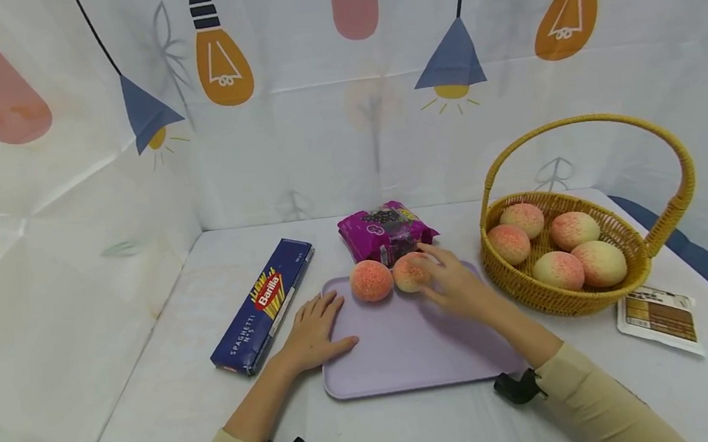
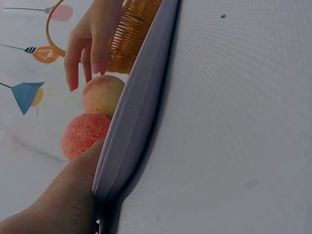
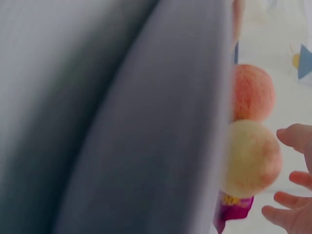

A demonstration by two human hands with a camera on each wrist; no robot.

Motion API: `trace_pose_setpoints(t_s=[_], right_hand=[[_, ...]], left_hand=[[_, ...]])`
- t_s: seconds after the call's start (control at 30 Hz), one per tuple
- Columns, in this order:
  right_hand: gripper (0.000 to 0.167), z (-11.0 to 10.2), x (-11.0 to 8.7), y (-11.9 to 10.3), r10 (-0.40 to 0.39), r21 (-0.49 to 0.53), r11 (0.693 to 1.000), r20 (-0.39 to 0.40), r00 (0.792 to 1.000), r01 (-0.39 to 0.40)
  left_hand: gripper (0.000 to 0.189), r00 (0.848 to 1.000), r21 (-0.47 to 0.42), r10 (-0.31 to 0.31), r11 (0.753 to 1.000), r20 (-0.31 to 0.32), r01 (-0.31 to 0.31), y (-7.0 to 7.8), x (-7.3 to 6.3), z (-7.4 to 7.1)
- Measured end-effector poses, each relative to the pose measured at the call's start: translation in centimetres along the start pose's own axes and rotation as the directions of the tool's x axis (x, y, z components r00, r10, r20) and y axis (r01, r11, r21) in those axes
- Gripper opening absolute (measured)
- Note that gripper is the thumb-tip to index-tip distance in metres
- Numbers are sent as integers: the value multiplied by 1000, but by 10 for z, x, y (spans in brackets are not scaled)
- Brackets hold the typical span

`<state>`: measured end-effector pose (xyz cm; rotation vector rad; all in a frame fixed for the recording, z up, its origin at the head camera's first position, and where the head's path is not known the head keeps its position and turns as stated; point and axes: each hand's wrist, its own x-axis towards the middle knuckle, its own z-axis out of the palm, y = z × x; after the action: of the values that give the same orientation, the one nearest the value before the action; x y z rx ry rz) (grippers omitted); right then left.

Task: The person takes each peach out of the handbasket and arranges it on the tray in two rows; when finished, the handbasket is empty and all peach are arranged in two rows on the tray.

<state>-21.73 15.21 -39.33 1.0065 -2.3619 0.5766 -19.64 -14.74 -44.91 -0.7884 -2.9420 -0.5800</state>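
Observation:
A lilac tray (image 1: 406, 345) lies on the white table in front of me. Two pink-orange peaches stand side by side at its far edge, the left peach (image 1: 371, 280) and the right peach (image 1: 410, 273). My right hand (image 1: 447, 276) hovers beside the right peach with its fingers spread and relaxed; in the right wrist view its fingertips (image 3: 292, 139) stand just apart from that peach (image 3: 251, 158). My left hand (image 1: 313, 330) rests flat at the tray's left edge, the thumb against the rim (image 2: 131, 122).
A yellow wicker basket (image 1: 529, 289) with a tall handle holds several peaches at the right. A purple snack packet (image 1: 384, 231) lies behind the tray, a blue spaghetti box (image 1: 263, 305) to its left, a brown-printed packet (image 1: 659, 318) at the front right.

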Motion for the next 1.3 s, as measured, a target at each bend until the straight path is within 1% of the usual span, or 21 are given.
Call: trace_pose_setpoints(t_s=[0.1, 0.2, 0.3, 0.43, 0.6, 0.7, 0.83, 0.93, 1.03, 1.1, 1.2, 1.3], right_hand=[[50, -7, -1, 0, 36, 15, 999, 23, 999, -36], [48, -13, -4, 2, 41, 22, 999, 30, 999, -42], [45, -17, -6, 6, 30, 6, 1000, 22, 999, -30], [46, -22, -8, 10, 47, -8, 999, 22, 999, -47], [49, -30, -11, 15, 99, -26, 995, 38, 994, -98], [49, -35, -11, 19, 127, -34, 992, 34, 991, -125], [45, -43, -11, 22, 178, -17, 984, 28, 984, -177], [43, -50, -12, 25, 238, -8, 971, 48, 970, -238], [41, -55, -13, 31, 278, -4, 961, 61, 959, -278], [40, -58, -14, 37, 269, -9, 963, 43, 962, -269], [38, -61, -16, 47, 223, -26, 974, -22, 975, -223], [37, -64, -19, 58, 209, -36, 977, -71, 975, -212]], left_hand=[[83, 1000, -2, -1, 1000, 2, 1, -1, 0, 0], [83, 1000, -8, -4, 1000, 6, 4, -1, 1, 0], [84, 1000, -12, -5, 1000, 13, 5, -1, 0, 0], [84, 1000, -10, -3, 1000, 11, 3, -1, 0, 0], [83, 1000, -8, 1, 1000, 5, -1, -2, 0, 0], [84, 1000, -5, 2, 1000, 7, -2, -1, 0, 0], [84, 1000, -8, 6, 1000, 6, -6, -1, 0, 0], [83, 1000, -11, 7, 1000, 5, -7, -2, 0, 0], [83, 1000, -9, 4, 1000, 8, -4, -2, 0, 0], [83, 1000, -13, 5, 1000, 6, -5, -2, -1, 1], [83, 1000, -13, 5, 1000, 1, -5, -2, 0, 1], [83, 1000, -8, 9, 1000, -5, -9, -2, 0, 1]])
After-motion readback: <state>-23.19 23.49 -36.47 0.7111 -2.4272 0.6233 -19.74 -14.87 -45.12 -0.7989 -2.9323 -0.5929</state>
